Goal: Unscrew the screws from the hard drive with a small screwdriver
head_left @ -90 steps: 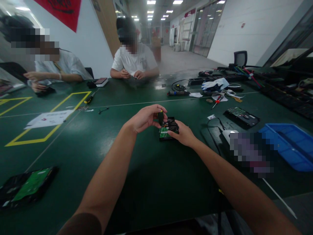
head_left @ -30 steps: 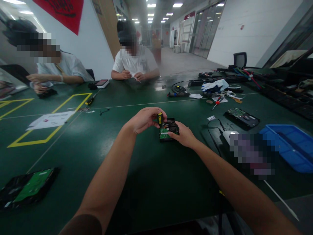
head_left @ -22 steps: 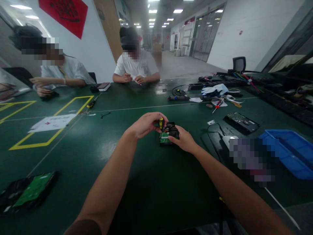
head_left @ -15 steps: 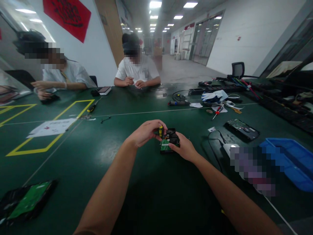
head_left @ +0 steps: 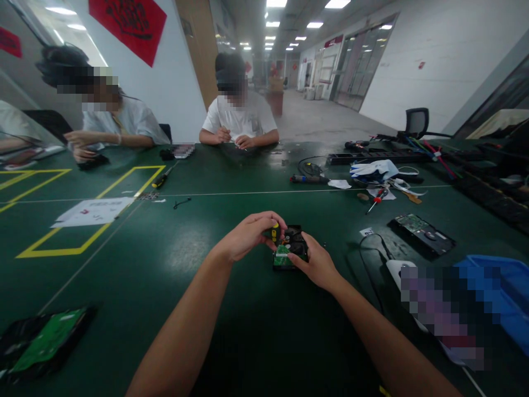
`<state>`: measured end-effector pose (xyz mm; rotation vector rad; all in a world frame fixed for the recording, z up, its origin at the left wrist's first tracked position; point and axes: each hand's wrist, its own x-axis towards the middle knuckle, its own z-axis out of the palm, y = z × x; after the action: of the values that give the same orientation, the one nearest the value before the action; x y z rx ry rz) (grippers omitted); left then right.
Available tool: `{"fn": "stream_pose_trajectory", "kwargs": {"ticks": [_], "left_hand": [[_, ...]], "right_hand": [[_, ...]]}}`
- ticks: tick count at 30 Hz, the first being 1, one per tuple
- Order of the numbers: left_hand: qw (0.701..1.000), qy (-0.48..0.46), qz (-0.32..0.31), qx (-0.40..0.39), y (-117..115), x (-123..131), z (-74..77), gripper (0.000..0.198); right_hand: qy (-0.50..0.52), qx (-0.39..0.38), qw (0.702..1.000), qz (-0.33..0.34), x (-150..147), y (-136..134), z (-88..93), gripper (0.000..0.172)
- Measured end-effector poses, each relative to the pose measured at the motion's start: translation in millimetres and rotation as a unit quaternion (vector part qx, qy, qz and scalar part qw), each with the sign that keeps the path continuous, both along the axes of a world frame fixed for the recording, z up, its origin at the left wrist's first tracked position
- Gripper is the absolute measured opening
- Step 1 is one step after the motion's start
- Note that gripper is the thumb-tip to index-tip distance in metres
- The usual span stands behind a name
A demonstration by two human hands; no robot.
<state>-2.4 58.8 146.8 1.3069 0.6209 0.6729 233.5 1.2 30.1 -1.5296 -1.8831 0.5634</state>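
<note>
A black hard drive point(head_left: 296, 239) with a green circuit board lies on the green table in front of me. My left hand point(head_left: 253, 234) is closed around the yellow and black handle of a screwdriver point(head_left: 274, 232), held roughly upright over the drive's left side. The screwdriver's tip is too small to make out. My right hand point(head_left: 317, 260) grips the drive by its right side, thumb lying across the board and fingers along the far edge.
Another hard drive point(head_left: 424, 234) lies to the right, near a blue tray point(head_left: 510, 275). A third drive point(head_left: 45, 342) is at the lower left. Red screwdriver point(head_left: 377, 199), gloves point(head_left: 374, 169) and cables lie further back. Two co-workers point(head_left: 242, 118) point(head_left: 119, 121) sit across the table.
The whole view has shifted slightly, so most things appear further right. Both hands keep their hold on the screwdriver and the hard drive.
</note>
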Motion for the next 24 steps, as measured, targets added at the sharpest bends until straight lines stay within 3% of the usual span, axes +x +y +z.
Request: {"fn": "stream_pose_trajectory", "kwargs": {"ticks": [11,24], "left_hand": [[1.0,-0.006,0.015,0.009,4.6,2.2,-5.9,0.027],[0.989,0.074,0.013,0.124,2.6,1.4,-4.6,0.034]], "right_hand": [[-0.007,-0.006,1.0,-0.007,1.8,2.0,-6.2,0.066],[-0.003,0.008,1.0,0.005,2.7,2.5,-8.7,0.065]]}}
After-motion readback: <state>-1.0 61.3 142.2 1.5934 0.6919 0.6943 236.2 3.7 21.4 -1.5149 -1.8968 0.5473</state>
